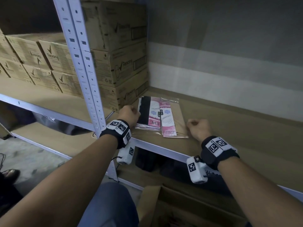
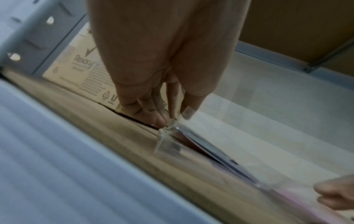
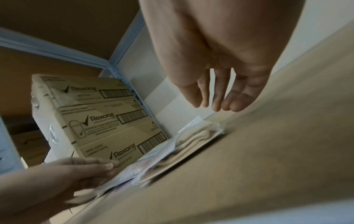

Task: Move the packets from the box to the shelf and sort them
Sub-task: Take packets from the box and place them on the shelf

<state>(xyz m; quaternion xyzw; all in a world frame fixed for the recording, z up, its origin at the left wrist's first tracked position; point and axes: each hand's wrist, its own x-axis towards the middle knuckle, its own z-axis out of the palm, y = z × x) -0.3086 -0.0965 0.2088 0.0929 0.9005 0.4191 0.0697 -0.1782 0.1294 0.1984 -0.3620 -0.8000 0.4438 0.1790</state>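
Observation:
Two clear-wrapped packets lie side by side on the brown shelf board (image 1: 237, 128). The left one holds black fabric under a pink label (image 1: 147, 112); the right one holds beige fabric (image 1: 173, 118). My left hand (image 1: 132, 114) pinches the clear plastic edge of the black packet (image 2: 201, 145) between thumb and fingertips (image 2: 162, 119). My right hand (image 1: 194, 126) hovers just right of the beige packet (image 3: 193, 141), its fingers (image 3: 216, 103) relaxed, straight and holding nothing. The open cardboard box (image 1: 154, 205) sits below, near my knee.
Three Rexona cartons (image 1: 121, 63) are stacked just behind the packets, left of them. A white perforated upright (image 1: 83, 71) divides this bay from the left bay, which holds smaller Rexona cartons (image 1: 41, 58). Dark items (image 1: 147, 161) sit on the shelf below. The wall closes the back.

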